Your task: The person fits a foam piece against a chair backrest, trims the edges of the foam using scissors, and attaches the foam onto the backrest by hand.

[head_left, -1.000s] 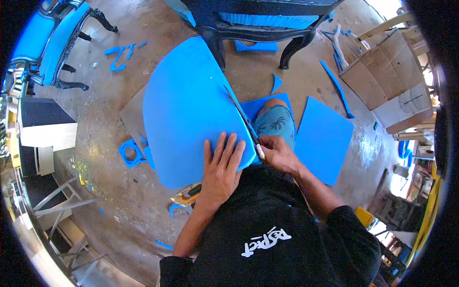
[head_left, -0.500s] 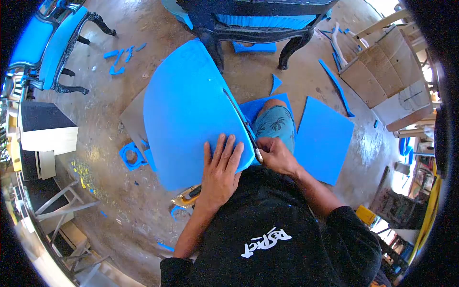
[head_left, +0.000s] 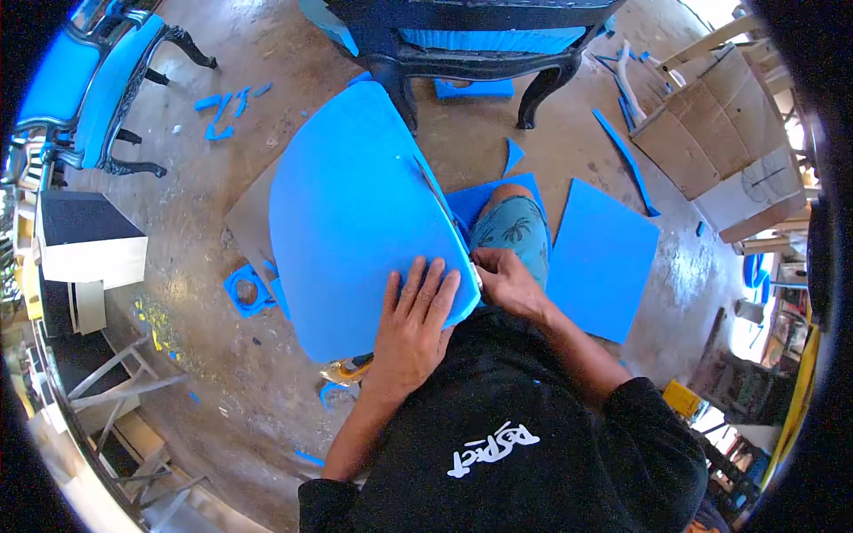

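Note:
A large blue foam piece [head_left: 346, 213] with a curved left edge lies in front of me, over my lap. My left hand [head_left: 416, 311] rests flat on its lower right part, fingers spread. At the foam's right edge, my right hand [head_left: 508, 282] is closed round the pale handle of a thin dark blade [head_left: 435, 191]. The blade runs up along that edge, its tip near the upper right side. Below the foam, partly hidden beside my left wrist, is a yellow tool [head_left: 345, 371].
Flat blue foam [head_left: 604, 258] lies right of my knee, with thin offcuts [head_left: 626, 164] beyond. A dark carved chair frame [head_left: 480, 62] stands ahead, a blue chair [head_left: 111, 89] at the upper left. A cardboard box [head_left: 720, 133] is at the right.
The foam's top corner has shifted slightly down and right. My left hand has moved a little down with it, and my right hand slightly toward the foam's edge, still round the handle.

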### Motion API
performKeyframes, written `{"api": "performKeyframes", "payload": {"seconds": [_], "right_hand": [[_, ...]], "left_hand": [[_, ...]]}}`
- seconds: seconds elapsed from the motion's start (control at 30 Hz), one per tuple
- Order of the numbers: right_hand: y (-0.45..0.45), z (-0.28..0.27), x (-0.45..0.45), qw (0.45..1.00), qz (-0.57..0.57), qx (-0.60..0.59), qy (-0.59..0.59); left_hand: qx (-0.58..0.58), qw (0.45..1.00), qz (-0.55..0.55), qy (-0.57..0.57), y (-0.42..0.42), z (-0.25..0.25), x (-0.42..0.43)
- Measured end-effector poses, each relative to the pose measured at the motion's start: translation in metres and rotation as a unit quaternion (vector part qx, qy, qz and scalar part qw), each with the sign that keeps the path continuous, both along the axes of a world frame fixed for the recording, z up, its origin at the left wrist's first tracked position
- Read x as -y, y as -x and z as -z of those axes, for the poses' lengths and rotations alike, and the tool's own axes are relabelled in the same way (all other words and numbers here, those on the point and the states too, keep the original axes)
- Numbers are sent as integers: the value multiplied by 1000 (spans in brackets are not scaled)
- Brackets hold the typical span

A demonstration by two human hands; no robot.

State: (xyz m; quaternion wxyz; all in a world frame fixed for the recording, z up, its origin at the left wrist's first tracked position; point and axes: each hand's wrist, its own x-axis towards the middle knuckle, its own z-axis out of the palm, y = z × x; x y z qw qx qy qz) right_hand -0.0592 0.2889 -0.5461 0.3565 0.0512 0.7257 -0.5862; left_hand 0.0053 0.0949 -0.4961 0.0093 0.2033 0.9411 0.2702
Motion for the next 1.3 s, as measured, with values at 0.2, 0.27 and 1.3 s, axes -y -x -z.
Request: {"api": "performKeyframes", "payload": {"seconds": [0.2, 0.27, 1.3], "right_hand": [[-8, 8, 1, 999, 19, -21, 24], [-9, 11, 1, 999, 24, 9, 38], [-5, 42, 17, 996, 40, -57, 50]], "left_hand": [[11, 1000, -3, -1, 1, -4, -2], [14, 1000, -4, -4, 1, -4, -2], [51, 998, 2, -24, 5, -22, 5]]}}
